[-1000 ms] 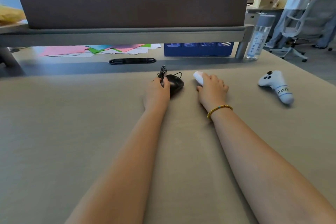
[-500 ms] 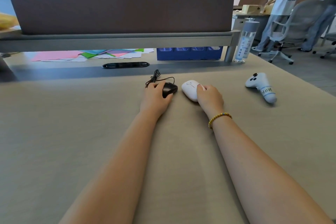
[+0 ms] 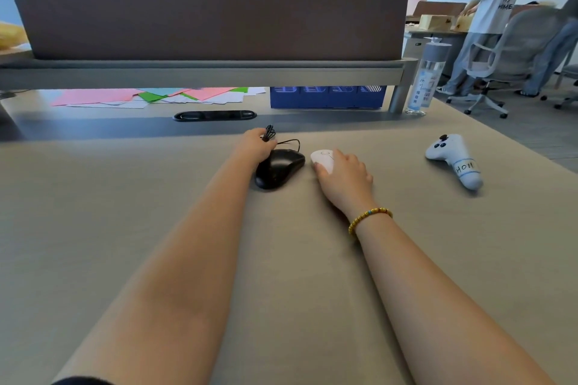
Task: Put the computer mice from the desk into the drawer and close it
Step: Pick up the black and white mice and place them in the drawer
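No drawer shows anywhere in the frame; the only box-like thing is a blue slatted crate (image 3: 327, 96) at upper centre, under the partition shelf, and what it holds cannot be made out. The beige desk (image 3: 125, 212) fills the lower two thirds of the picture, backed by a brown fabric partition (image 3: 206, 9) across the top, with an open office at upper right where people stand near a grey swivel chair (image 3: 506, 56). At mid-frame the black mouse (image 3: 279, 167) lies on the desk, its cord (image 3: 269, 133) bunched in a small loop at its far end; the left hand (image 3: 255, 147) is closed around that bundle, fingers pinched on it, resting beside the mouse's left flank. Just to its right the white mouse (image 3: 322, 159) sits on the desk, with the right hand (image 3: 344, 178) cupped over its near half, fingers curled down its sides; a yellow bead bracelet (image 3: 369, 218) circles that wrist. Farther right, well apart, lies a white game controller (image 3: 453, 159). A clear water bottle (image 3: 427, 78) stands by the shelf post at upper right, coloured paper sheets (image 3: 150, 95) are spread at upper left, and a black cable slot (image 3: 215, 116) sits behind the mice.
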A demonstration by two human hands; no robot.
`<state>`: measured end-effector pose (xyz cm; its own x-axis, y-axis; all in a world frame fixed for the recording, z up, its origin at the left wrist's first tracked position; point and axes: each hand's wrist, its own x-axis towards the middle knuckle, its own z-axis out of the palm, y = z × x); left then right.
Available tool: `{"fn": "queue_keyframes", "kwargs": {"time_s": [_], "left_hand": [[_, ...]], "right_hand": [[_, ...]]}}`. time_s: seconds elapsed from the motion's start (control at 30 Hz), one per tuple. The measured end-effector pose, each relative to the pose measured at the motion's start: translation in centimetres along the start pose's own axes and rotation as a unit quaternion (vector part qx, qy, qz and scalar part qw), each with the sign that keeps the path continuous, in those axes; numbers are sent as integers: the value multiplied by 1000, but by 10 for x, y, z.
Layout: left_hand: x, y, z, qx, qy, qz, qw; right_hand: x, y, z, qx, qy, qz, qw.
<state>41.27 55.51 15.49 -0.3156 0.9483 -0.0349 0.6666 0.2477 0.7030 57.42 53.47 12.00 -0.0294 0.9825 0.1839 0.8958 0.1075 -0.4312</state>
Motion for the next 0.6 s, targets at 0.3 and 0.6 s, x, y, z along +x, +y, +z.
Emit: {"fn": "queue_keyframes", "kwargs": {"time_s": [0.3,0.6], "left_hand": [[-12,-15,-9,147,56,44,986],[-50,-7,5,173,-37,58,983]], "right_hand": [[-1,-2,0,15,8,-8,1000],[-15,-11,-1,37,-11,19,999]]}}
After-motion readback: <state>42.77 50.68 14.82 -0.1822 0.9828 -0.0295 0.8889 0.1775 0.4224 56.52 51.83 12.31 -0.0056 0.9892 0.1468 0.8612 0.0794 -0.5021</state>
